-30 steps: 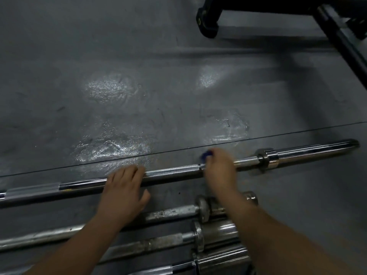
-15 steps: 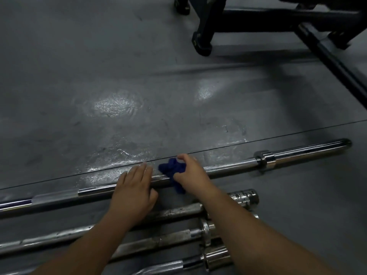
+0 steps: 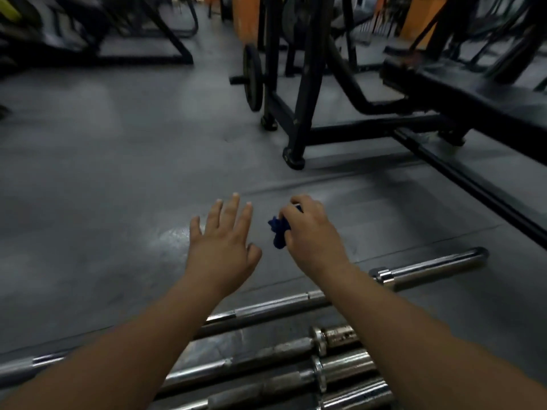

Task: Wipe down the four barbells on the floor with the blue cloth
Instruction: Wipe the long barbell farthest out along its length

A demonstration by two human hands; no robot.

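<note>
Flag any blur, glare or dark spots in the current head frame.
Head view: dim overall; gym frames at top are motion-smeared; soft glare patch on the floor beside the left hand; bright highlights on the far barbell chrome sleeve; cloth in the right hand reads clearly blue, both hands fairly sharp.

- Left hand [image 3: 222, 250]: fingers [image 3: 232, 214] spread above the floor [image 3: 118, 173], touching nothing.
- Right hand [image 3: 310, 235]: just right of the left fingers and apart from them, its own fingers curled round the cloth [image 3: 278, 230].
- Cloth: bunched at the left side of the right fingers, between the two hands.
- Far barbell [image 3: 429, 269]: on the floor, behind both sets of fingers toward the wrists. It passes under both forearms, and its end lies well right of the right fingers.
- Three nearer barbells [image 3: 340, 363]: side by side on the floor, behind the far barbell.
- Rack frame [image 3: 296, 113]: on the floor well beyond the fingertips.
- Weight plate [image 3: 253, 76]: at the frame's left side.
- Bench [image 3: 473, 93]: right of the frame.
</note>
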